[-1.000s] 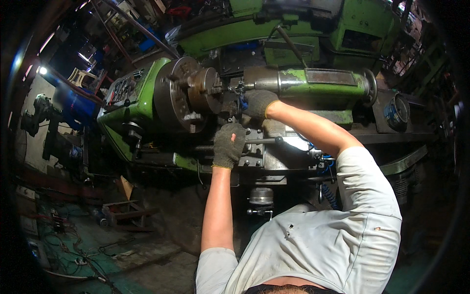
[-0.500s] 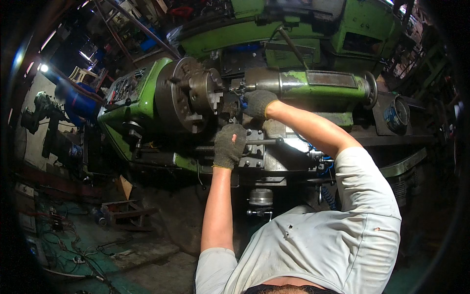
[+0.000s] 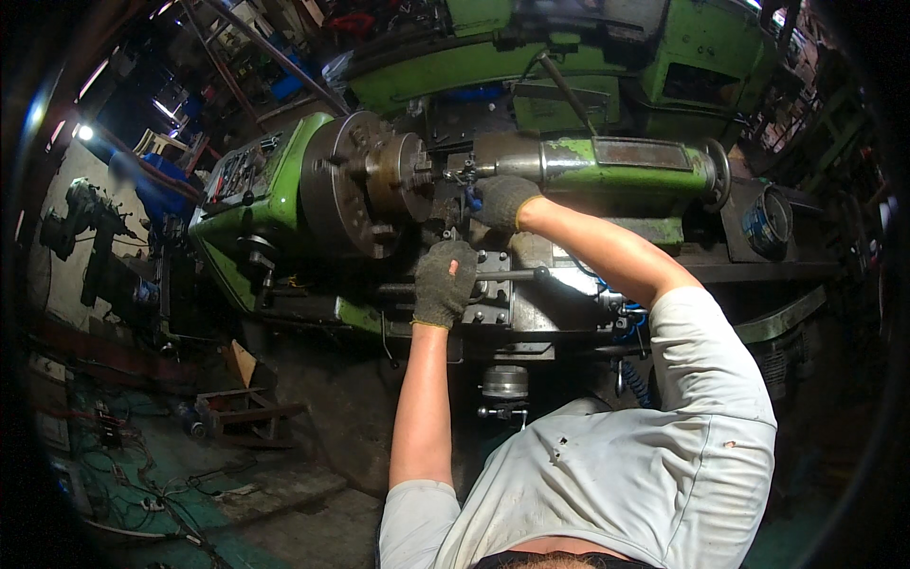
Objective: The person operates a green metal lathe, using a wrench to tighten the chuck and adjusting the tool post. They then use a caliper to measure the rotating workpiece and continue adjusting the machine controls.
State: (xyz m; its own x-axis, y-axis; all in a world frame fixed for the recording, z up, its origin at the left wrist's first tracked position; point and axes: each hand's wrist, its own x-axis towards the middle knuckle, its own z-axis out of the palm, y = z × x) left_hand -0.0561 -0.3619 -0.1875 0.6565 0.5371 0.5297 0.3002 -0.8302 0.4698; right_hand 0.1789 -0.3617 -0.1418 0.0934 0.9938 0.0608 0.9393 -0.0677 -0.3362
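Observation:
In front of me is a green metal lathe with a large round chuck point(image 3: 332, 204) and a smaller jawed chuck point(image 3: 400, 178) set in it. My left hand point(image 3: 444, 286), in a dark knit glove, is closed at the tool post, over a long bar lever point(image 3: 512, 275). Its fingertips are hidden, so what it holds is unclear. My right hand point(image 3: 504, 202), gloved alike, is closed around a small metal fitting with a blue part point(image 3: 474, 198), just in front of the tailstock spindle point(image 3: 507, 154). Its fingers are partly hidden.
The green tailstock point(image 3: 616, 161) with its handwheel point(image 3: 718, 174) extends to the right. A bucket point(image 3: 766, 223) stands beyond it. Below the carriage, a round dial with a crank point(image 3: 504, 382) sticks out towards me. Cables point(image 3: 152, 488) lie on the floor at left.
The smaller chuck's jaws show at a different angle and look smeared, as if turning. My right hand has shifted slightly to the right; my left hand stays in place.

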